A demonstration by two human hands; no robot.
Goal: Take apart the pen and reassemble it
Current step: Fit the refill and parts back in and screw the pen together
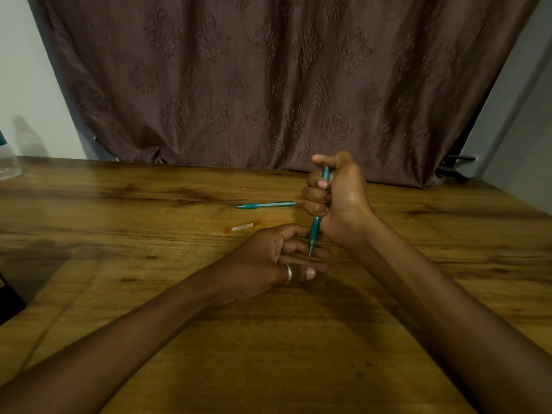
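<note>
My right hand (337, 198) is fisted around a teal pen (315, 231), held upright with its tip pointing down and my thumb over its top end. My left hand (277, 258) rests on the wooden table (149, 264) just below, fingers spread, wearing a silver ring. The pen's tip touches or hovers just above my left fingers; which one I cannot tell. A second teal pen (264, 205) lies flat on the table behind my hands.
A small orange packet (242, 227) lies on the table left of my hands. A clear bottle (7, 162) stands at the far left edge, a dark object (9, 300) sits at the near left. A brown curtain (268, 85) hangs behind the table.
</note>
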